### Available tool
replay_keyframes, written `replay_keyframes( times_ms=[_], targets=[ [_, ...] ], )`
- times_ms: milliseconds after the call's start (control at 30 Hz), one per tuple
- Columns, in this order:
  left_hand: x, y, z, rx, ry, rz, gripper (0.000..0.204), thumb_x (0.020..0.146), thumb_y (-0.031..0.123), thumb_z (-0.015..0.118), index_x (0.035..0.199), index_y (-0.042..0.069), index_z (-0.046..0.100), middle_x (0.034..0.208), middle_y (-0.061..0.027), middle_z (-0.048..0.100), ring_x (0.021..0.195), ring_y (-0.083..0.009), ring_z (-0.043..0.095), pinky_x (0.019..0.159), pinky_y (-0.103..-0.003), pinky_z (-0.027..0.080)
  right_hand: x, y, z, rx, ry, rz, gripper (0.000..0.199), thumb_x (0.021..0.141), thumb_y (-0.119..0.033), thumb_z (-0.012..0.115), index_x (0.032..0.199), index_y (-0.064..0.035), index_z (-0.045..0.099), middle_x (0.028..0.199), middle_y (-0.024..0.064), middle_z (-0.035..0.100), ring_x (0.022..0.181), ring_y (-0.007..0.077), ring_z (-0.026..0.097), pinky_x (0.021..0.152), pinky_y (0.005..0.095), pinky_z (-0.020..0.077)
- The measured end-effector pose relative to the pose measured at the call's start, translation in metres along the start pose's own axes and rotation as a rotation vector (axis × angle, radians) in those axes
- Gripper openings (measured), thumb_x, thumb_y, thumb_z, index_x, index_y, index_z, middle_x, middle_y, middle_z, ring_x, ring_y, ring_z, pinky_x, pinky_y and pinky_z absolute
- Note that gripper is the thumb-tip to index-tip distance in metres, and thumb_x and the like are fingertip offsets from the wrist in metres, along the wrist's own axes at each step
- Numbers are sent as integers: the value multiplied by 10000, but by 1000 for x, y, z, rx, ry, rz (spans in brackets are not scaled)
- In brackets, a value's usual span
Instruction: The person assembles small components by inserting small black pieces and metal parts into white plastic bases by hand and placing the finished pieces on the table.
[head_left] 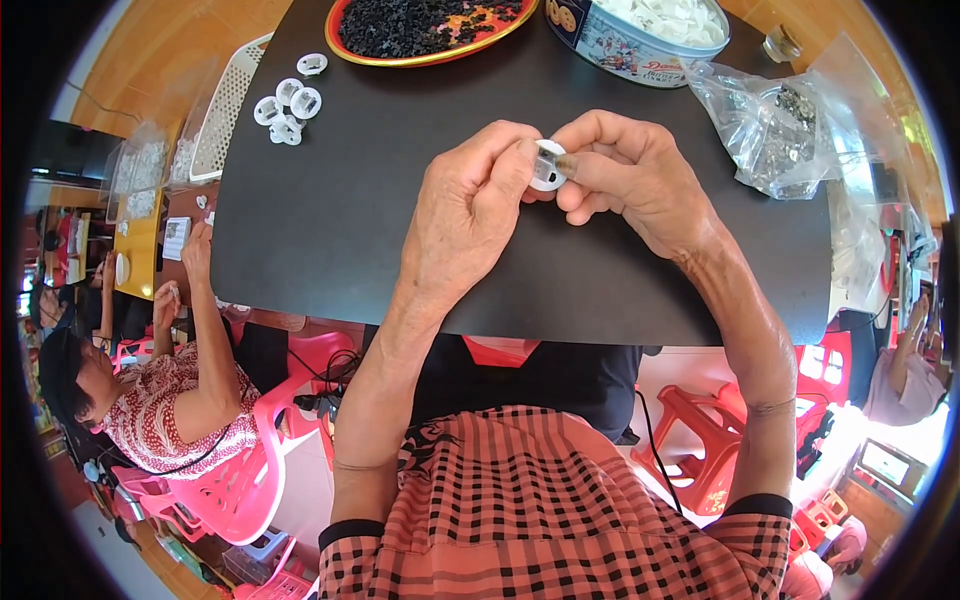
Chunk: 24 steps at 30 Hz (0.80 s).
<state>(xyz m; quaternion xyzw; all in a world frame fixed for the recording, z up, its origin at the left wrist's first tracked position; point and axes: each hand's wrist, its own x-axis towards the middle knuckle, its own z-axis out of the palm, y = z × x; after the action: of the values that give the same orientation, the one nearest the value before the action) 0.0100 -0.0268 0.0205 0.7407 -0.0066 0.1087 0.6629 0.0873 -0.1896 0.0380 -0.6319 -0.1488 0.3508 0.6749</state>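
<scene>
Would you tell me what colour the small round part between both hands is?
White round part, head view.

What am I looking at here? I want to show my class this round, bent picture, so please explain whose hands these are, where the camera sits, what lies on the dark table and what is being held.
The camera sits on a person's head and looks down, and its wide lens bends the edges. The left hand and right hand are that person's own. Together they pinch a small white ring-shaped part over a black table. On the table lie more white parts, a red-rimmed tray of small black pieces, a round tin of white pieces and a clear plastic bag. At the left, another person sits on a pink chair.
</scene>
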Motion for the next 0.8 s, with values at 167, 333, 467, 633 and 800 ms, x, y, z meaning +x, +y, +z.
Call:
replay_keyframes(
  times_ms=[167,333,467,633,800],
  targets=[
    [-3,-1,3,93,-2,-3,200,954,140,498,1017,-17,605,769,-26,598,661,-78,518,592,-230,432,-1,2,1,11,25,-1,128,871,-58,602,971,22,602,821,85,646,675,92,624,607,225,550],
    [-4,0,1,210,-42,-26,201,932,107,533,1072,-15,610,822,-12,599,695,-72,514,618,-217,432,1,3,-1,15,0,34,128,861,-47,599,969,20,590,819,67,631,680,96,625,620,232,553],
    [-3,3,2,105,-47,-42,191,900,68,560,1071,-9,600,808,-16,587,693,-67,506,612,-224,430,0,2,-1,12,18,24,136,862,-53,600,977,19,588,801,61,625,669,98,619,618,238,552],
    [-2,0,6,-196,9,-57,242,852,31,613,1091,5,583,825,-24,597,715,-66,534,649,-234,464,0,2,-4,113,-2,-26,165,865,-103,654,962,21,605,795,76,642,684,107,634,634,232,560],
    [-1,-7,9,-6,49,196,313,822,30,657,1125,24,579,846,-27,601,735,-78,548,657,-237,472,0,6,-6,275,-39,17,137,887,-115,631,919,17,611,752,61,627,634,94,596,599,234,523]
  ],
)
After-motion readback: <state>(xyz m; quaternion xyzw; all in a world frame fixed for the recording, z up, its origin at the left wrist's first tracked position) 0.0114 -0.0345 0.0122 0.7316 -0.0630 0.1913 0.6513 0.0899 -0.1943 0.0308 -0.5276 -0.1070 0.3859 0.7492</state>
